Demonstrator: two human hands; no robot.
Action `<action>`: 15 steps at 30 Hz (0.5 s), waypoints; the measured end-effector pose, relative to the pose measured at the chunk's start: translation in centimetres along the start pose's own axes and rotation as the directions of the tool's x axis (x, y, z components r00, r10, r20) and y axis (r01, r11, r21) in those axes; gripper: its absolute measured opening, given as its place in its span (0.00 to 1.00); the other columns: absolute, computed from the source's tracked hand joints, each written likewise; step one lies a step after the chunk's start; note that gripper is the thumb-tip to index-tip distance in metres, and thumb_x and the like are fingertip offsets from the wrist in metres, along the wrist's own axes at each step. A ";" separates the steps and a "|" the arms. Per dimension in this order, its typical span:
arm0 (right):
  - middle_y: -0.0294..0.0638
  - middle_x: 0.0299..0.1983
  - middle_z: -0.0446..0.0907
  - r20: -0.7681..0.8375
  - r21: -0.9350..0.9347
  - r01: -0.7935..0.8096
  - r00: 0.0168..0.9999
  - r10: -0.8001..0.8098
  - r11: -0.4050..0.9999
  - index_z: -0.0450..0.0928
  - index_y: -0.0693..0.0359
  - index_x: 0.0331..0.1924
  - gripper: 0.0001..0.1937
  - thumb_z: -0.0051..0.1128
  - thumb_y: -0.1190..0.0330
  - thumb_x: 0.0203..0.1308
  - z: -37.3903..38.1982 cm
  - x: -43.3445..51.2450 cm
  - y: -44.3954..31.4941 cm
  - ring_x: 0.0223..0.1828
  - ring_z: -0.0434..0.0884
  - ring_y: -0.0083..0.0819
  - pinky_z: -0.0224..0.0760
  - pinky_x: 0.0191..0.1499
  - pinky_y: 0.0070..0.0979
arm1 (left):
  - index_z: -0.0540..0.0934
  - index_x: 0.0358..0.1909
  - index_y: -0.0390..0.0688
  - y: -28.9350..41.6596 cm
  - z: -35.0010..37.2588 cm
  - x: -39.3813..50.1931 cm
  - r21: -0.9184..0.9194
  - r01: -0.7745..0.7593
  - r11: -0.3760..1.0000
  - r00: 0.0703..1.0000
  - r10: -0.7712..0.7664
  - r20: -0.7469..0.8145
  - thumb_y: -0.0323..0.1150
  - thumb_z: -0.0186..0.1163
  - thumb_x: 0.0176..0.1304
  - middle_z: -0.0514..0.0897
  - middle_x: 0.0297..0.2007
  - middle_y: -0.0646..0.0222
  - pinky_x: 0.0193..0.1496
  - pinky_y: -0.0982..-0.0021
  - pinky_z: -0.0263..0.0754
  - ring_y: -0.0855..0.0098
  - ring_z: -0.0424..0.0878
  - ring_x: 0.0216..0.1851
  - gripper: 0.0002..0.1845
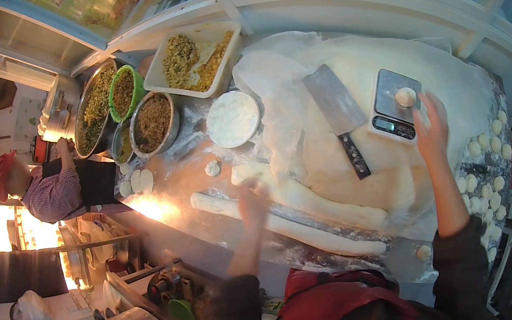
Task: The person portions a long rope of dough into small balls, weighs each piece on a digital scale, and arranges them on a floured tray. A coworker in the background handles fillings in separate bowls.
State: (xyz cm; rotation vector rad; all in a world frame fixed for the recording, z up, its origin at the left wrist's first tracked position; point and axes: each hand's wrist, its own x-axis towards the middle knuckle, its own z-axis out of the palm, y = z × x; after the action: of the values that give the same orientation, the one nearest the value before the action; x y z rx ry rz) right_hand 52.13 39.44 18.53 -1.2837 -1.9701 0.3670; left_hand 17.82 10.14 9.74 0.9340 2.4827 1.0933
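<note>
My left hand (252,204) is blurred over the upper ends of two long dough ropes; whether it grips dough cannot be told. One dough rope (325,232) lies nearer me, and a thicker dough rope (330,201) runs beside it. My right hand (431,126) is raised by the right edge of a digital kitchen scale (396,91), fingers apart. A small dough ball (406,97) rests on the scale's metal plate, close to my fingertips. Left of the scale lies a cleaver (335,99) with a black handle. A small dough piece (212,168) sits left of the ropes.
Several dough balls (486,191) line the table's right side. Plastic sheeting (350,51) covers a large dough mass. A floured round lid or plate (233,119), a filling tub (197,62) and a metal bowl of filling (154,121) stand at the back left. A co-worker (55,185) stands far left.
</note>
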 end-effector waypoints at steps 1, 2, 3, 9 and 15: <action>0.52 0.60 0.73 0.013 0.067 -0.076 0.997 0.075 0.995 0.76 0.62 0.55 0.18 0.55 0.71 0.60 -1.5 -2.4 -0.9 0.60 0.72 0.49 0.63 0.65 0.39 | 0.77 0.50 0.37 -3.1 -1.4 3.3 0.073 0.036 0.997 0.994 -0.028 -0.108 0.35 0.65 0.57 0.79 0.47 0.54 0.54 0.60 0.72 0.57 0.78 0.49 0.20; 0.52 0.59 0.74 0.101 0.108 -0.154 0.985 0.143 0.982 0.76 0.62 0.54 0.17 0.54 0.71 0.60 -2.7 -5.2 -1.6 0.60 0.73 0.49 0.64 0.64 0.40 | 0.77 0.50 0.37 -7.1 -2.5 6.7 0.199 -0.061 0.978 0.974 0.102 -0.201 0.34 0.65 0.57 0.79 0.48 0.55 0.55 0.59 0.72 0.57 0.78 0.49 0.20; 0.52 0.58 0.74 0.157 0.107 -0.185 0.973 0.167 0.977 0.76 0.62 0.54 0.17 0.54 0.72 0.60 -3.8 -8.2 -2.3 0.59 0.74 0.49 0.65 0.63 0.40 | 0.76 0.50 0.37 -10.1 -3.4 9.6 0.316 -0.148 0.937 0.935 0.237 -0.265 0.34 0.65 0.56 0.79 0.48 0.56 0.55 0.58 0.72 0.57 0.78 0.49 0.21; 0.50 0.53 0.76 0.329 0.080 -0.462 0.849 0.414 0.883 0.78 0.61 0.49 0.13 0.56 0.74 0.59 -7.2 -21.1 -4.1 0.54 0.77 0.46 0.74 0.51 0.34 | 0.75 0.52 0.36 -10.6 -4.4 14.3 0.156 0.108 0.982 0.985 -0.127 0.115 0.21 0.67 0.48 0.80 0.45 0.61 0.48 0.63 0.75 0.64 0.79 0.46 0.25; 0.46 0.51 0.78 0.543 0.281 -0.759 0.630 0.555 0.587 0.77 0.61 0.52 0.15 0.57 0.72 0.62 -5.9 -22.5 -7.2 0.48 0.80 0.33 0.76 0.45 0.28 | 0.78 0.48 0.36 -9.0 -4.0 9.4 -0.066 -0.100 0.993 0.981 0.109 0.161 0.27 0.67 0.54 0.81 0.38 0.65 0.38 0.68 0.76 0.71 0.80 0.38 0.19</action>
State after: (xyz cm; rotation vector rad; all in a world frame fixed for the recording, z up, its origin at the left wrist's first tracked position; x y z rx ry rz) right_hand 56.53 15.58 17.18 -1.6522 -1.4150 1.5344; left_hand 4.76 9.53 5.90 1.1013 2.2805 1.0676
